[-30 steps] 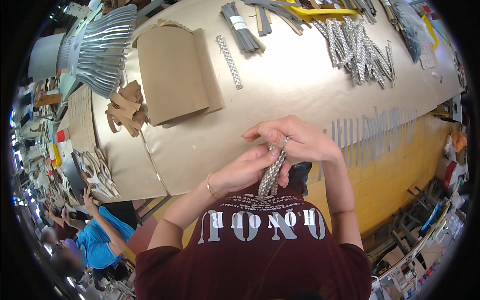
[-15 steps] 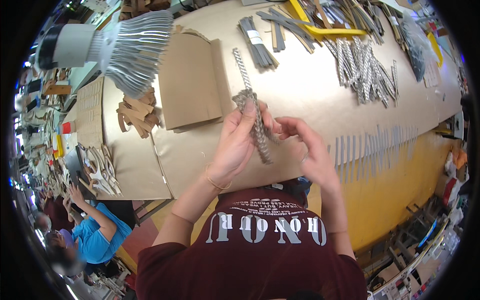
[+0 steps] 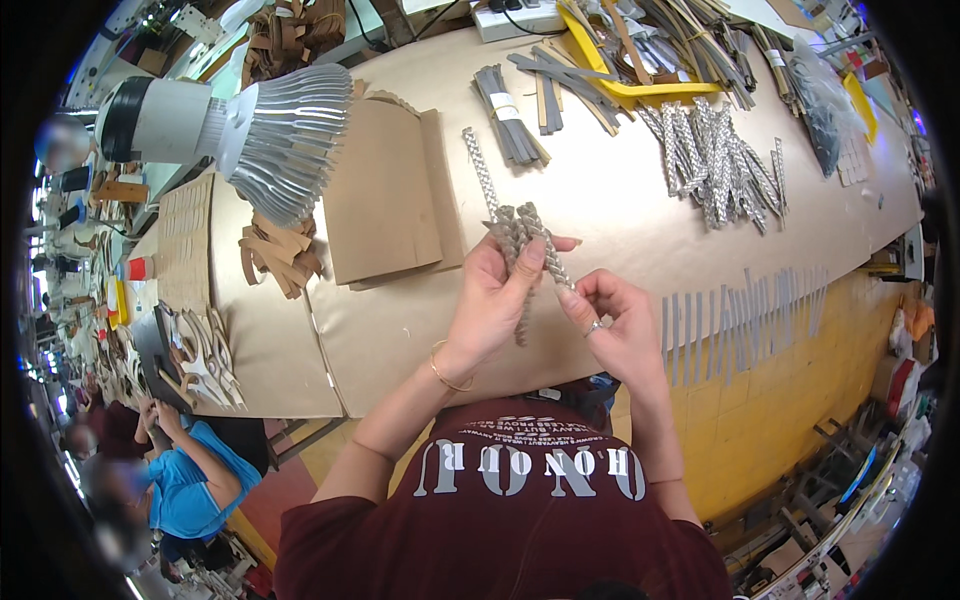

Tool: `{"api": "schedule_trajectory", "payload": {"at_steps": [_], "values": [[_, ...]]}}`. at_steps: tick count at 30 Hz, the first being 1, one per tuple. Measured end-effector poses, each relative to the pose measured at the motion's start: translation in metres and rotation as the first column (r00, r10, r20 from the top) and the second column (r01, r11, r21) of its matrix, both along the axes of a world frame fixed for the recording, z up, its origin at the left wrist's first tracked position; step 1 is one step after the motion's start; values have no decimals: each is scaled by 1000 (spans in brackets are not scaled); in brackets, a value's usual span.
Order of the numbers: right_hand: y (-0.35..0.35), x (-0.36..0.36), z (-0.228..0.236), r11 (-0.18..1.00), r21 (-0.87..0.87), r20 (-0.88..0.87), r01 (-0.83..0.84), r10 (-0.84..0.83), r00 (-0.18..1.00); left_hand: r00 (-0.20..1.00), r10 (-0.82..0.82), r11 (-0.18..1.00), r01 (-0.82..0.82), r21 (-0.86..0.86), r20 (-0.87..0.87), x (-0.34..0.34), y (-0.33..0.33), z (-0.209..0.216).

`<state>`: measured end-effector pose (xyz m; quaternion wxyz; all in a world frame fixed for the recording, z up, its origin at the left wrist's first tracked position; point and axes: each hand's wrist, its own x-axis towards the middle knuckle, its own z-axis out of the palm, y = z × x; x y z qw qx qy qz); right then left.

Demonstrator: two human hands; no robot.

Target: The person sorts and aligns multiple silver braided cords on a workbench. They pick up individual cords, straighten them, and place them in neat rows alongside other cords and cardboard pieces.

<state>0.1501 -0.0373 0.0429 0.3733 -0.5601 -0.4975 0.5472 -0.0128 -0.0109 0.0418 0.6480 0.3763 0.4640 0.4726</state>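
Observation:
Above the near part of the table, my left hand [image 3: 487, 305] pinches a looped braided strap [image 3: 510, 238], grey-beige, between thumb and fingers. One braided end hangs down beneath the fingers. My right hand [image 3: 617, 315], with a ring on one finger, closes thumb and fingertips on the strap's other end, just right of the left thumb. Beyond the left hand lies a straight silvery braided strap [image 3: 480, 172], its near end hidden behind the held one. A heap of similar silvery braided straps [image 3: 715, 165] lies farther right.
A lamp [image 3: 275, 140] with a finned head juts in at the upper left, over brown cardboard sheets [image 3: 385, 190]. A banded grey strip bundle [image 3: 510, 118] and a yellow tray [image 3: 640, 90] are at the back. Thin grey strips [image 3: 745, 320] line the front edge. A person in blue [image 3: 205, 470] works at left.
My right hand has come in toward the left and now grips an end of the braided strap. The strap is bent over at the top in my left hand, and the view has shifted slightly.

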Motion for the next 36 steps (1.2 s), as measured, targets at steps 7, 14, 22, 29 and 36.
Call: {"api": "schedule_trajectory", "payload": {"at_steps": [7,14,22,29,36], "values": [[-18,-1,-3,975,50,-43,-217,220,975,984,62,997,-68,30,169,-19,11,1],[-55,11,-1,922,-44,188,-384,385,903,820,499,815,-554,171,281,-71,59,46],[52,94,6,988,157,741,12,-126,659,752,42,976,111,-189,658,-11,32,-12],[49,74,5,932,329,837,151,-362,410,793,56,944,155,-290,606,7,29,-8],[11,28,-5,981,-21,164,-194,195,967,830,17,975,109,-193,558,11,31,-8]]}}
